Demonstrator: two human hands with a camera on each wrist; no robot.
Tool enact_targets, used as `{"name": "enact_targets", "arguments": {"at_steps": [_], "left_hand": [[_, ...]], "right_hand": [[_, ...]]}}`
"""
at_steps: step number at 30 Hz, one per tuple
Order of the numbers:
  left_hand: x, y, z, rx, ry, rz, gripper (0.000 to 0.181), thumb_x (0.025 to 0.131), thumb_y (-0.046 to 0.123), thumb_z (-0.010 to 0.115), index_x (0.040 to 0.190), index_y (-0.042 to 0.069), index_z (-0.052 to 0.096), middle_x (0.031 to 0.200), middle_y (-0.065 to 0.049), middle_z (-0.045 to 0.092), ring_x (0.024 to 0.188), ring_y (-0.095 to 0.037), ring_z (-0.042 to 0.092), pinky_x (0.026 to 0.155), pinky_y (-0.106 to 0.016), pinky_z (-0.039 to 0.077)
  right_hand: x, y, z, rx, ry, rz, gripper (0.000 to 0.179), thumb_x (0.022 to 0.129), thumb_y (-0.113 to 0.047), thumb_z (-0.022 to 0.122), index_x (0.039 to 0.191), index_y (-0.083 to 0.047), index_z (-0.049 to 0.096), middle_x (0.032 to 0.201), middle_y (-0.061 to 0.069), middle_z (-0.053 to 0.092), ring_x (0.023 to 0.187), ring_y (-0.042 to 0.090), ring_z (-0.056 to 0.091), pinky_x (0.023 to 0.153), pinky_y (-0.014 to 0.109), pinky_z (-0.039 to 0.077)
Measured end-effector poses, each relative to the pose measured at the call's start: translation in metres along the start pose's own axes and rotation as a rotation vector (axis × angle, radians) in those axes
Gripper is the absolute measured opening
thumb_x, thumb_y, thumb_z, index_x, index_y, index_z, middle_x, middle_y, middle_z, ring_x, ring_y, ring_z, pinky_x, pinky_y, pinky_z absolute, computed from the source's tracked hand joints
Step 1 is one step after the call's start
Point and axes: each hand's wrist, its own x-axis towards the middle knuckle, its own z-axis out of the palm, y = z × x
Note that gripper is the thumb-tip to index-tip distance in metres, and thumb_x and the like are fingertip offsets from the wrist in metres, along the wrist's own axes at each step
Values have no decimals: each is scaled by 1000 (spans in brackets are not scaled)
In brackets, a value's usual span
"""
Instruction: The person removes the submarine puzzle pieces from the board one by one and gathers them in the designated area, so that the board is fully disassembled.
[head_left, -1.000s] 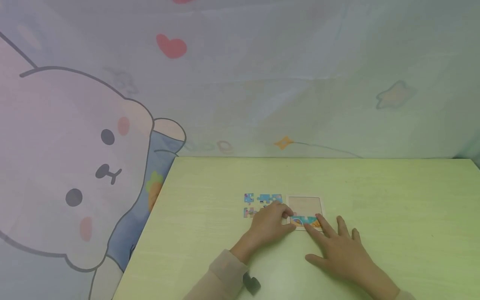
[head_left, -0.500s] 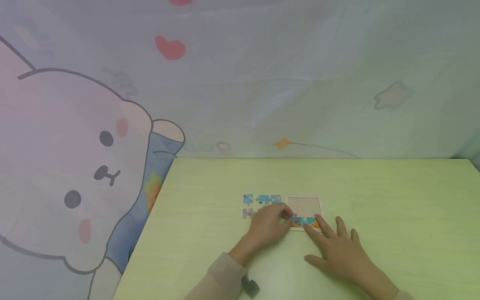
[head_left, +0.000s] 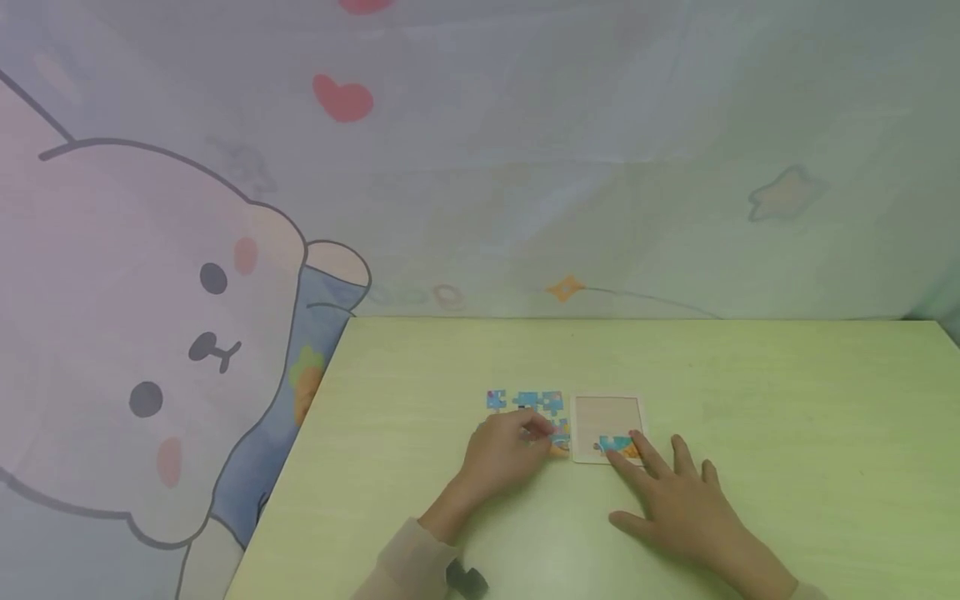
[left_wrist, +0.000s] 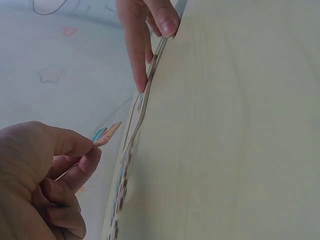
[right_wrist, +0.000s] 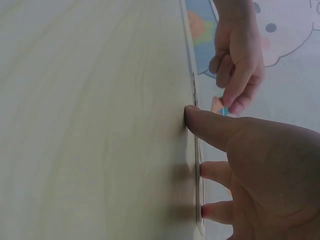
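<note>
My left hand (head_left: 502, 454) pinches a jigsaw piece (left_wrist: 107, 134), orange and teal, between thumb and index finger. It is raised off the table just left of the shallow wooden puzzle tray (head_left: 600, 412). Joined blue and orange pieces (head_left: 617, 446) lie along the tray's near edge, towards its right corner. Over them rests my right hand (head_left: 684, 507), fingers spread and fairly straight, with fingertips on the pieces and the tray's right side. In the right wrist view, the right thumb (right_wrist: 202, 122) sticks out over the table.
Several loose jigsaw pieces (head_left: 528, 400) lie left of the tray, some of them hidden behind my left hand. All of this is on a pale yellow-green table (head_left: 787, 400). A printed cloth (head_left: 525, 167) with a cartoon animal hangs behind and to the left.
My left hand has drawn back left from the tray, lifting out the orange and teal jigsaw piece; the tray's near left corner now shows bare. My right hand stays put.
</note>
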Motion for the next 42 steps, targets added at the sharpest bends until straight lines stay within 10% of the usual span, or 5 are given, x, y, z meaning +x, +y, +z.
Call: {"name": "enact_targets", "arguments": {"at_steps": [12, 19, 24, 30, 42], "left_hand": [[-32, -32, -38, -29, 19, -185, 8, 92, 23, 71, 97, 23, 77, 95, 16, 73, 100, -16, 68, 80, -40, 50], [-38, -48, -47, -19, -23, -233, 9, 92, 22, 71, 99, 21, 76, 89, 13, 70, 70, -12, 56, 63, -34, 43], [-37, -52, -48, -14, -44, -251, 12, 90, 20, 69, 99, 20, 77, 87, 12, 70, 54, -11, 39, 50, -29, 32], [-36, -52, -51, 13, -49, -256, 11, 89, 19, 69, 96, 21, 78, 84, 12, 69, 71, -10, 56, 62, -31, 43], [-34, -51, -57, 56, -30, -231, 9, 95, 24, 70, 98, 19, 76, 86, 11, 68, 58, -9, 44, 51, -28, 34]], "right_hand": [[-3, -3, 2, 6, 10, -3, 74, 92, -64, 67, 154, -27, 51, 163, 13, 40, 136, 67, 35, 92, 83, 35], [-4, -2, 3, 2, 6, 2, 75, 92, -67, 65, 155, -28, 51, 163, 13, 39, 136, 67, 34, 92, 84, 34], [-5, -3, 3, 9, 6, 6, 75, 92, -67, 65, 155, -28, 51, 163, 13, 38, 137, 67, 34, 92, 84, 34], [-6, -6, 1, 11, 9, 6, 74, 92, -65, 66, 154, -27, 52, 163, 14, 39, 136, 67, 34, 93, 84, 34], [-7, -7, 0, -12, 12, 4, 75, 92, -64, 66, 155, -27, 51, 163, 14, 39, 136, 66, 35, 94, 83, 34]]}}
